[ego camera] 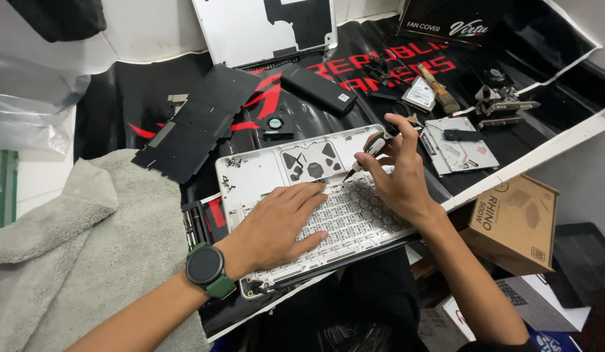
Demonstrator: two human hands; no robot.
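The right hand pinches a small black-and-white screwdriver between thumb and fingertips, the tip angled down onto the upper edge of the keyboard grid. The left hand lies flat with fingers spread and extended, palm pressing on the laptop top case; nothing is gripped in it. A dark round watch on a green strap sits on the left wrist.

The black printed mat covers the work surface. A grey towel lies at the left, overlapping the mat's edge. The silver laptop top case rests inner side up at the mat's centre, with the keyboard grid facing the camera. A silver bottom cover lies at the far edge. A black flat keyboard backing sheet lies left of the case, well apart from the hands. A cardboard box sits at the right, below the table edge. A silver optical drive lies just beyond the right hand. A black rectangular battery lies behind the case. A small round fan lies beside the backing sheet.
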